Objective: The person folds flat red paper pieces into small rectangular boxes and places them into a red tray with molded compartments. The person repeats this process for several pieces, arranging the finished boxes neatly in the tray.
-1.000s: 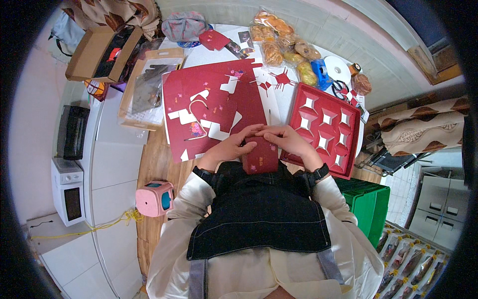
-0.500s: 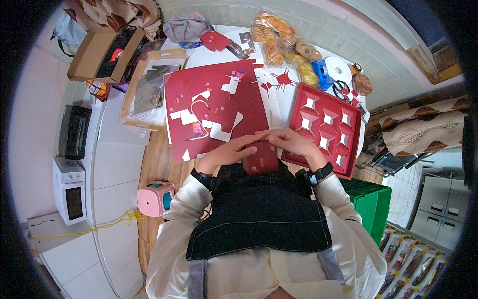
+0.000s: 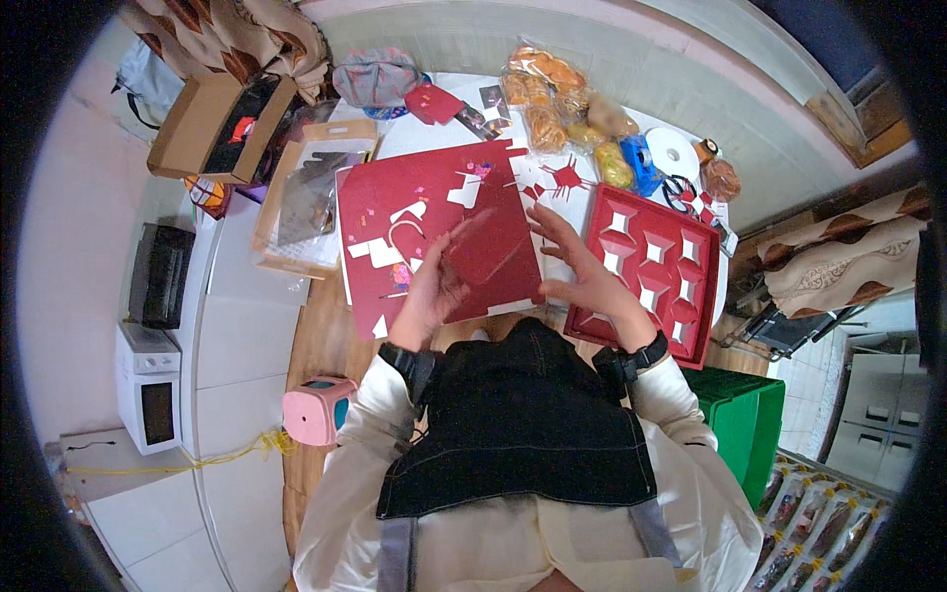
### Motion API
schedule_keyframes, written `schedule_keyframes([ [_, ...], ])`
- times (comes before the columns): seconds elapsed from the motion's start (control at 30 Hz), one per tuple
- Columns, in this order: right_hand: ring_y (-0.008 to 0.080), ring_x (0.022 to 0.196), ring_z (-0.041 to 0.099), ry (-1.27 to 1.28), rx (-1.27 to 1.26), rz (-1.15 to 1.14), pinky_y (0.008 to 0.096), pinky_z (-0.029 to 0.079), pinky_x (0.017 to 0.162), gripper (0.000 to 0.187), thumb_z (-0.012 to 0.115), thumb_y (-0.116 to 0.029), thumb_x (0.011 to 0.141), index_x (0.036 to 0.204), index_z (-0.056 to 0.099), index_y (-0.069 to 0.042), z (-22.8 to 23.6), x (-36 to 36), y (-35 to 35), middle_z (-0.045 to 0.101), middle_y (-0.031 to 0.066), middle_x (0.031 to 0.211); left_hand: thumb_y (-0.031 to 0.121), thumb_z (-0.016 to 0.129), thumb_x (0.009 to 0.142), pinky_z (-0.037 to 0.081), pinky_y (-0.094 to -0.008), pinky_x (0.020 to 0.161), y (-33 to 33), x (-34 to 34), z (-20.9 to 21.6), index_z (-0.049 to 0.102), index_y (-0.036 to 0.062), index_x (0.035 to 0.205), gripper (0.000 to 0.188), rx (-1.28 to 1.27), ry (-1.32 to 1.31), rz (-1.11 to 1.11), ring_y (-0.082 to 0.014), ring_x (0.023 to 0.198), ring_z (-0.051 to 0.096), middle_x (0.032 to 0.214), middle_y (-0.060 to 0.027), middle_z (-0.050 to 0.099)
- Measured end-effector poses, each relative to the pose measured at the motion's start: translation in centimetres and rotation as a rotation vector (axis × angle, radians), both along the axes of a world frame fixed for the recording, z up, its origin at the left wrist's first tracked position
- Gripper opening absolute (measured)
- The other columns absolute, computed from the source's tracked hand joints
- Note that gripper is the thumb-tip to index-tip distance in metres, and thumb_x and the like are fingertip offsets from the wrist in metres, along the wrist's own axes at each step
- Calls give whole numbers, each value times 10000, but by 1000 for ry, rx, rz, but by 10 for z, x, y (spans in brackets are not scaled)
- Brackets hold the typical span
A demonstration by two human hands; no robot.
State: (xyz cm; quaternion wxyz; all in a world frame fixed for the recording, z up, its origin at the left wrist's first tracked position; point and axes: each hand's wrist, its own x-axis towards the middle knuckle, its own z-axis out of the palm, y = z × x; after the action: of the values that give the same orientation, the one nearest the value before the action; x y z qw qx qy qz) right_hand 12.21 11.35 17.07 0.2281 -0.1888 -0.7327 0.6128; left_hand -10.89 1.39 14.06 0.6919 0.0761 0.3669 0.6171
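Observation:
My left hand grips a small dark red cardboard box by its left side, tilted above the table and a little smeared by motion. Just right of the box, my right hand is open, its fingers apart and holding nothing. Under the box lies a large red printed cardboard sheet with flowers and white cut-out shapes. A thin tan curved strip rests on that sheet, partly behind my left hand. Beside my right hand stands a red tray with several white-centred square hollows.
Bagged bread, a blue tape dispenser, a white roll and scissors lie along the far edge. A wooden tray and an open brown carton are left. A green crate and pink stool stand below.
The box has moved up from near my apron to over the sheet, tilting in my left hand. My right hand has come off it and spread its fingers. The view has shifted slightly.

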Motion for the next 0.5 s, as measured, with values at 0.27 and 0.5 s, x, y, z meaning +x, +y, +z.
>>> schedule_keyframes([
  [0.27,264,1300,449,-114,45,-21,393,394,1056,705,733,-206,838,1413,357,-49,35,-35,-9,430,132,1421,613,270,984,421,-518,1037,-16,33,7,300,117,1479,701,-11,70,-166,-340,1297,459,1446,-146,422],
  [0.5,232,1112,558,96,0,-212,338,485,894,467,562,-249,971,1337,405,-7,-10,-41,-26,545,138,1229,376,393,1026,286,-357,1114,-19,22,7,134,134,1521,609,281,607,-56,-234,1377,278,1498,-116,260],
])
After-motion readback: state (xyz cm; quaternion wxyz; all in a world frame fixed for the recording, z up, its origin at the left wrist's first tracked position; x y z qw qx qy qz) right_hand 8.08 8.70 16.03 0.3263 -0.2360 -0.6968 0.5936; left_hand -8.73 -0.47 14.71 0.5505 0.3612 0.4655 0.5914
